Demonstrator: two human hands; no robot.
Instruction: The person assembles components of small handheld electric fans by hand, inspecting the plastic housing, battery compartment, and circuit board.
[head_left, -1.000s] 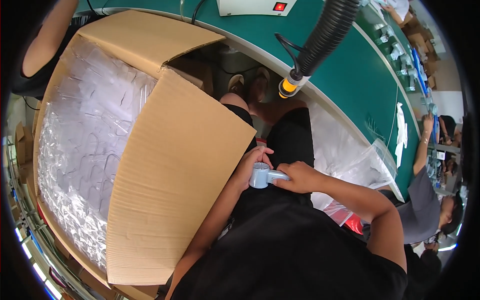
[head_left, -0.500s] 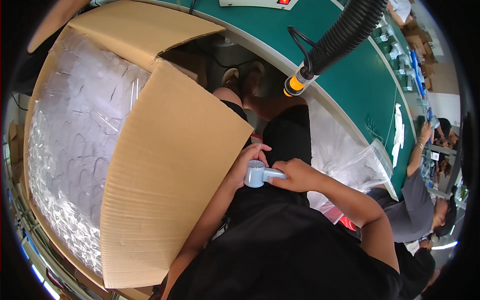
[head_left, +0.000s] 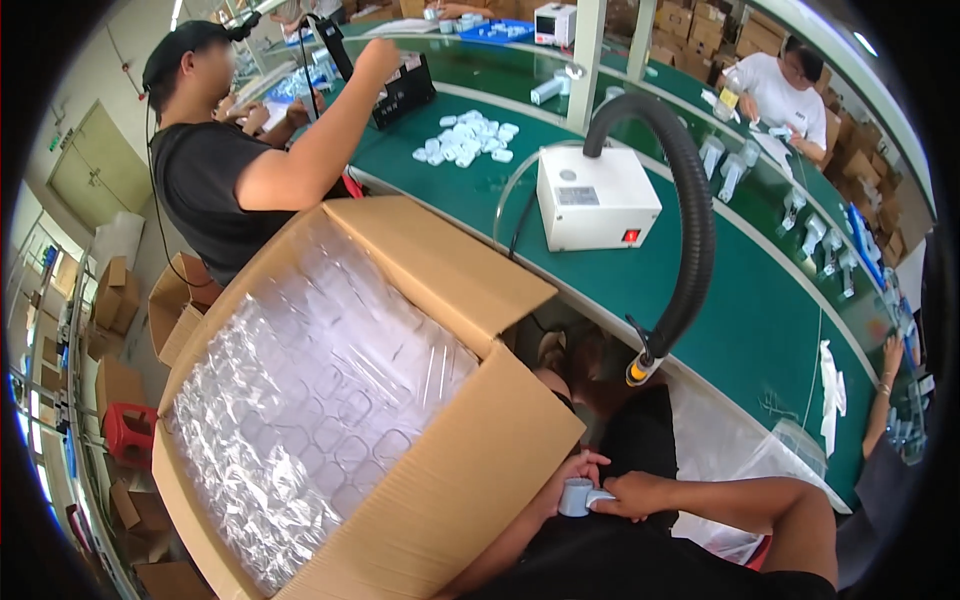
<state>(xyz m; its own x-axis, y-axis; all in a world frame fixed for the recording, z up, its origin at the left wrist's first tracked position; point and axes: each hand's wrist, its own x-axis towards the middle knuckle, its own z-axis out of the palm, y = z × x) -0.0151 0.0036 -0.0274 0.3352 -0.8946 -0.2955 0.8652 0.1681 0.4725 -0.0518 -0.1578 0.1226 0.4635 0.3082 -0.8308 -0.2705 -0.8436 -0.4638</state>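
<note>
A light blue plastic part (head_left: 575,498) with a round, cup-like head and a short handle is held low in front of my lap. My left hand (head_left: 566,474) curls around the far left side of the head, its fingers partly hidden. The handle sits pinched between thumb and fingers of my right hand (head_left: 636,496). Beside my left forearm stands a large open cardboard box (head_left: 480,490) holding clear plastic packing (head_left: 330,400) with rounded moulded pockets.
A green workbench (head_left: 740,320) carries a white machine (head_left: 598,200), whose black hose (head_left: 695,240) ends near my knee. Pale blue pieces (head_left: 465,138) lie piled farther back. One co-worker (head_left: 225,170) is at the left, another (head_left: 780,100) at the far right. Clear plastic sheeting (head_left: 720,440) hangs by my right arm.
The view has tilted up, bringing the bench, machine and co-workers into sight, so the hands appear lower and farther right. Both hands still hold the light blue plastic part.
</note>
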